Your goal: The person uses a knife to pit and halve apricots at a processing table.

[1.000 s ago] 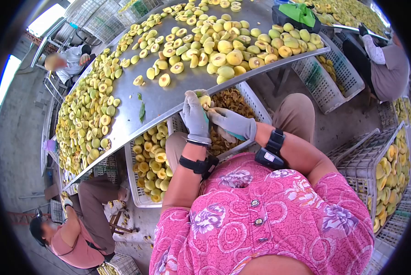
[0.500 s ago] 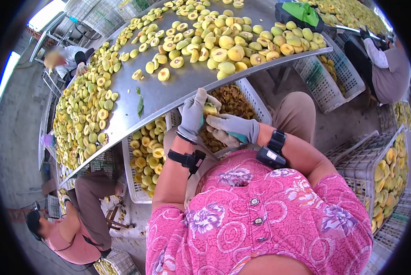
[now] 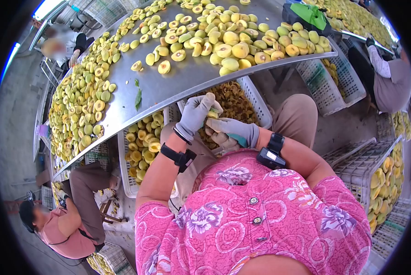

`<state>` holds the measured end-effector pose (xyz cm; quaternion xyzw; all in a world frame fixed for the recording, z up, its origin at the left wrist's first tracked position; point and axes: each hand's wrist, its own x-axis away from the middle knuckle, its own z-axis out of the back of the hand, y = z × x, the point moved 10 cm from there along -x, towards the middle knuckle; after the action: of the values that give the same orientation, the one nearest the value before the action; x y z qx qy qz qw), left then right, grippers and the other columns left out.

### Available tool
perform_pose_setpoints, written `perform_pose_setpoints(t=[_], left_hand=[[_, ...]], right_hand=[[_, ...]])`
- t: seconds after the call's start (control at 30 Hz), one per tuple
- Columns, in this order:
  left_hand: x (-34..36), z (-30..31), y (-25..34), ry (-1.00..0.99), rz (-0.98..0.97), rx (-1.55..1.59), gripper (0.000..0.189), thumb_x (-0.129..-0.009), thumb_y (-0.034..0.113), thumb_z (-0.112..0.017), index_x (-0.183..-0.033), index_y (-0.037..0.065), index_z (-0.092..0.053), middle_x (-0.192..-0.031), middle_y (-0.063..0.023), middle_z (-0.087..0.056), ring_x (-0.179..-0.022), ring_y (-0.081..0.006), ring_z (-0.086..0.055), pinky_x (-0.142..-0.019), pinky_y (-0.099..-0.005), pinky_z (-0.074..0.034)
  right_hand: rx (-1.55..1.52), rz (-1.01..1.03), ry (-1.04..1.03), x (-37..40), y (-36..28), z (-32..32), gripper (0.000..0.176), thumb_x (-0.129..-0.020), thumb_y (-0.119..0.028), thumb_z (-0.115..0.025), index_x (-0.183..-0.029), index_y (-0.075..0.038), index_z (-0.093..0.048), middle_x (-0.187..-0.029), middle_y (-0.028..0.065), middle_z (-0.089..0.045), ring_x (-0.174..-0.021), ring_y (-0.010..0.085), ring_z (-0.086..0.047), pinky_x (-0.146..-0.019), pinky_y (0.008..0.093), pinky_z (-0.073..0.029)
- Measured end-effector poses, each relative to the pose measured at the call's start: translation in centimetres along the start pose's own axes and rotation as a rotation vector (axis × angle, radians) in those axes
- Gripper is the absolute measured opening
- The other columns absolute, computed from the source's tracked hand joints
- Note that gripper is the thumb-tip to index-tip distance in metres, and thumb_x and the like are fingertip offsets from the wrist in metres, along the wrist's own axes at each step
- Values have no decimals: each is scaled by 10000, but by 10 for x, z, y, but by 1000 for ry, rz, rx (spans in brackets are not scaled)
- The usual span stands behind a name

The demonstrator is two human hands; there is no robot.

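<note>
My left hand (image 3: 195,113), in a grey glove, is closed around a piece of yellow-green fruit (image 3: 212,113), which looks like a halved apricot or peach. My right hand (image 3: 235,131), gloved too, meets it from the right: its thumb lies against the fruit and the other fingers curl underneath. Whatever else the right fingers hold is hidden. Both hands are just below the metal table's edge (image 3: 178,101), above a white crate (image 3: 259,107) of brownish fruit pits and scraps (image 3: 235,101). Left of them, a second crate (image 3: 131,189) holds hollowed fruit halves (image 3: 143,149).
Halved fruits (image 3: 230,39) with stones showing lie across the table, with a green leaf (image 3: 138,98). A green bag (image 3: 308,14) sits at the back right. Stacked crates (image 3: 352,176) stand at my right. Co-workers sit at lower left (image 3: 65,227), upper left and upper right.
The view has shifted slightly. My left hand has turned a little and its fingers have tipped right over the fruit. The right hand stays against the fruit.
</note>
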<state>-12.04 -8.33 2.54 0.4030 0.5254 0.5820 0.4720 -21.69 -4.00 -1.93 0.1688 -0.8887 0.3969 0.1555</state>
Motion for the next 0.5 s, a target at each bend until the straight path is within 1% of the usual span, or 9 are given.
perform_pose_setpoints(t=[0.07,0.13,0.2,0.23,0.3,0.33,0.4,0.43,0.5], left_hand=[[1,1,-5,16,23,87,544,-991,450,-467,-767,-4,-669,-751,-80,-670,-691,-132,-616,-666,-266,-501],[4,3,-8,28,44,171,554,-992,453,-461,-760,-8,-662,-752,-89,-666,-687,-148,-614,-660,-277,-501],[9,-6,-11,-31,55,491,543,-996,443,-458,-771,-7,-663,-753,-87,-666,-685,-140,-607,-671,-277,-499],[10,-7,-13,-27,56,497,543,-996,443,-458,-771,-7,-663,-753,-87,-666,-685,-140,-607,-671,-277,-499],[10,2,-12,69,11,204,548,-994,450,-456,-773,-10,-656,-753,-108,-664,-675,-161,-613,-658,-294,-506],[10,3,-12,74,8,208,548,-994,450,-456,-773,-10,-656,-753,-108,-664,-675,-161,-613,-658,-294,-506],[9,-1,-1,-2,-83,-198,549,-1003,436,-436,-760,-11,-641,-750,-125,-658,-665,-187,-619,-634,-314,-513],[8,1,1,6,-86,-198,549,-1003,436,-436,-760,-11,-641,-750,-125,-658,-665,-187,-619,-634,-314,-513],[8,1,-12,8,73,432,559,-994,464,-437,-747,1,-630,-743,-134,-650,-675,-207,-622,-632,-334,-519]], right_hand=[[-132,-20,-80,-1,3,-6,341,-964,-494,-490,-945,-154,-503,-556,-95,-351,-364,29,-259,-341,221,-184],[-138,-25,-110,-2,5,-7,343,-962,-499,-493,-945,-157,-502,-554,-96,-345,-364,31,-261,-342,222,-181],[-144,-39,-136,-2,8,-9,345,-959,-503,-495,-945,-159,-500,-552,-96,-339,-365,33,-263,-344,223,-179],[-122,-36,-110,-2,8,-7,345,-958,-505,-497,-946,-161,-500,-552,-95,-337,-365,34,-263,-342,223,-178],[-95,-40,-83,-2,8,-6,345,-957,-507,-498,-947,-162,-499,-552,-94,-335,-364,35,-263,-341,224,-176],[-44,-61,-56,-2,9,-4,341,-960,-502,-496,-960,-161,-508,-554,-92,-344,-361,34,-266,-336,220,-181],[16,-82,-30,-3,10,-2,339,-963,-497,-494,-974,-160,-517,-555,-90,-354,-358,34,-270,-331,216,-185],[-57,-71,-66,-6,11,-5,347,-965,-505,-483,-971,-159,-516,-554,-88,-349,-357,34,-269,-328,216,-190],[-137,-66,-109,-10,14,-8,356,-967,-513,-472,-967,-159,-515,-553,-87,-343,-356,34,-268,-326,216,-194]])
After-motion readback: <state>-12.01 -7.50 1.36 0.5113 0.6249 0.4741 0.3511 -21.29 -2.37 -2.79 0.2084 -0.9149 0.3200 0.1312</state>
